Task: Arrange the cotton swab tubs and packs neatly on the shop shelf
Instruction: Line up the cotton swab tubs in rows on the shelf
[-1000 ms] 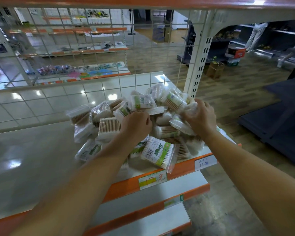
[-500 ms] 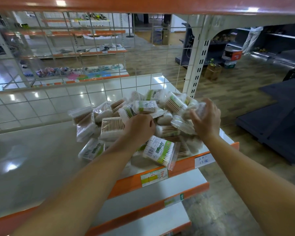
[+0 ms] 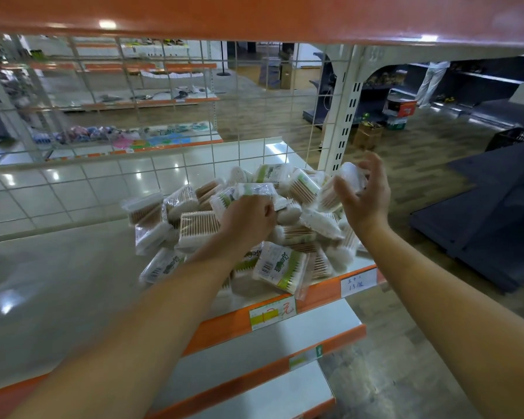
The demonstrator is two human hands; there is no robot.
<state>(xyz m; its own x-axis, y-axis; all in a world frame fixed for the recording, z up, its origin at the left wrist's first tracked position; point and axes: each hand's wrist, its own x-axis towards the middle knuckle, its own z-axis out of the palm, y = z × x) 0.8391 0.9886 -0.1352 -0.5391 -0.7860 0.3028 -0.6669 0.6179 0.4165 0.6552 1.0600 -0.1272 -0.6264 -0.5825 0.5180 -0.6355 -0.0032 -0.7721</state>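
Observation:
A loose heap of cotton swab packs [image 3: 280,264] and round tubs lies at the right end of a glossy white shelf [image 3: 58,282] with an orange front edge. My left hand [image 3: 248,222] is curled over the middle of the heap, gripping a green-labelled pack [image 3: 248,189] at its top. My right hand [image 3: 365,196] is raised above the right side of the heap, fingers curled round a clear round tub of swabs [image 3: 350,176].
A wire grid back panel [image 3: 164,116] stands behind the shelf and a white slotted upright post [image 3: 344,122] at its right. An orange shelf [image 3: 254,16] hangs overhead. Lower shelves [image 3: 285,337] step out below. Price labels [image 3: 357,282] sit on the front edge. Dark shelving [image 3: 481,225] stands on the right.
My right hand has lifted the clear tub up off the right side of the heap. My left hand stayed on the heap and closed on the green-labelled pack.

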